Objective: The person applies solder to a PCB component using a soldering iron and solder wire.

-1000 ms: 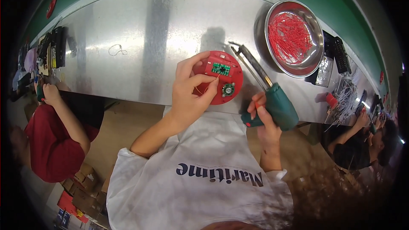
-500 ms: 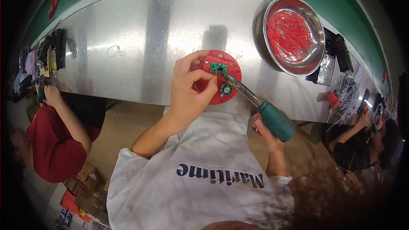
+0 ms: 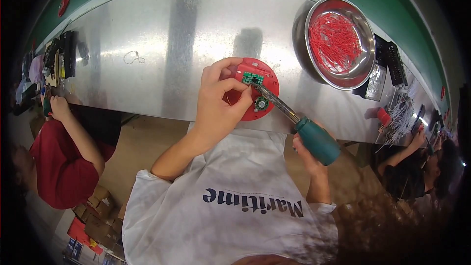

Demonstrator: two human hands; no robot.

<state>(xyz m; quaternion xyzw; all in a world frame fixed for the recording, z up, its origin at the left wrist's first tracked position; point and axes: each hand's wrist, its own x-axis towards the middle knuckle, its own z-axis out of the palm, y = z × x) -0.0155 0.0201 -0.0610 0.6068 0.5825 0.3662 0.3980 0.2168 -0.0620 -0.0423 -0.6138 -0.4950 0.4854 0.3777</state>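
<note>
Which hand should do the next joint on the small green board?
Right. The right hand holds the soldering iron, its tip already on the green board. The left hand is busy pinching the red disc steady.

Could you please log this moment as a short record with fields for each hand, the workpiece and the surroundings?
left hand: left hand grips the red disc at the bench edge
right hand: right hand holds a soldering iron by its green handle
tool tip: on the small green board set on the disc
bowl: steel bowl of red wires, right of the disc
others: a person in red at the far left, another person at the right
</note>
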